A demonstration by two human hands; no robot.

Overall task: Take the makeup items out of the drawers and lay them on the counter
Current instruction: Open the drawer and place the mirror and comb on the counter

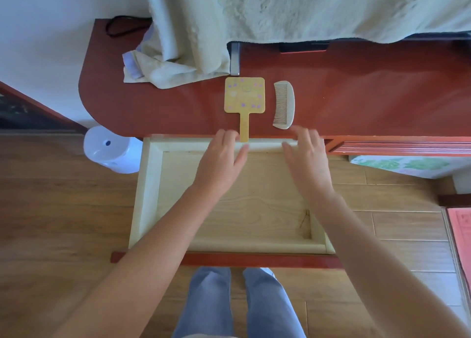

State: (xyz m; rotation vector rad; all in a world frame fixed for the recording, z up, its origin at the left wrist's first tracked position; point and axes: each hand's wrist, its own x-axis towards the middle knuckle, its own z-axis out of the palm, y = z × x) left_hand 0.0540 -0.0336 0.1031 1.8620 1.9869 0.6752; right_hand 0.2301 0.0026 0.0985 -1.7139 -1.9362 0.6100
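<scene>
- Red-brown wooden counter, left end rounded.
- Yellow paddle-shaped hand mirror, purple-dotted, flat near the front edge, handle pointing toward that edge.
- Cream comb just right of it, not touching, teeth facing the mirror.
- Pale green cloth bunched at back left; black cable behind.
</scene>
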